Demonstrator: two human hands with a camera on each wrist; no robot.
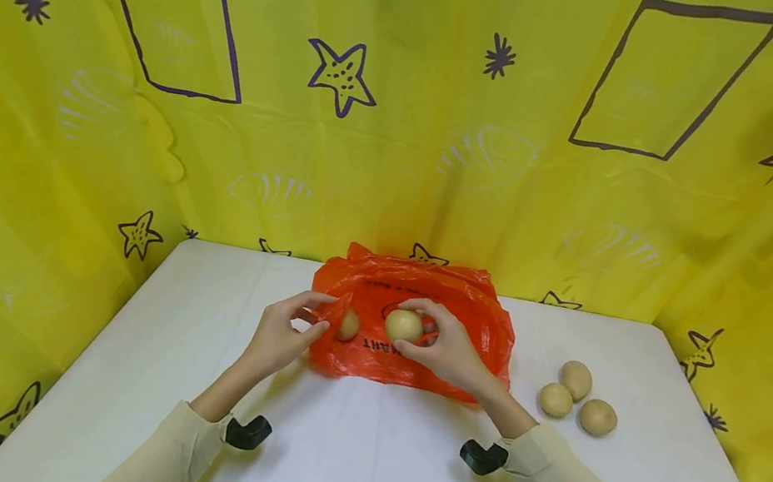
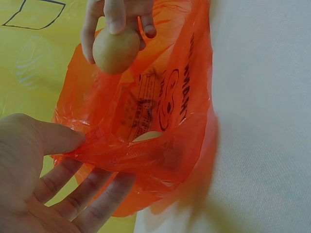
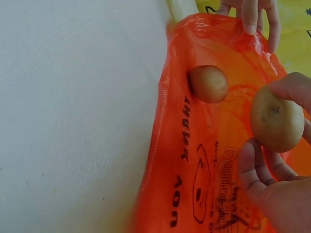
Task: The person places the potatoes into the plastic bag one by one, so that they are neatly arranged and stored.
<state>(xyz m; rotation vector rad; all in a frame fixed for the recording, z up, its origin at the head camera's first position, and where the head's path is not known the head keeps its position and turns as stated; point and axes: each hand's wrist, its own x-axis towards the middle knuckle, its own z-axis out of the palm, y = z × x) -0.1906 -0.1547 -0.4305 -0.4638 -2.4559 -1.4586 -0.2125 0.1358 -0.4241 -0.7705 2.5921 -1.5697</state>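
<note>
Glossy crinkled plastic bag (image 1: 366, 367), matt potato (image 1: 404, 326)

1. A bag (image 1: 374, 368) is lying on the table (image 1: 360, 456), just below head-view centre.
2. One potato (image 1: 349, 324) is resting in the bag's left side.
3. The left hand (image 1: 281, 334) is gripping the bag's left edge.
4. The right hand (image 1: 449, 348) is holding another potato (image 1: 404, 326) over the bag.
5. Three potatoes (image 1: 575, 380) are sitting on the table, lower right.
6. A curtain (image 1: 399, 159) is hanging behind.

the bag (image 1: 374, 369) is red with black lettering (image 1: 380, 347), potatoes (image 1: 403, 325) tan, table (image 1: 360, 456) white, sleeves (image 1: 167, 451) cream, curtain (image 1: 398, 167) yellow with dark outlined stars (image 1: 341, 80).
</note>
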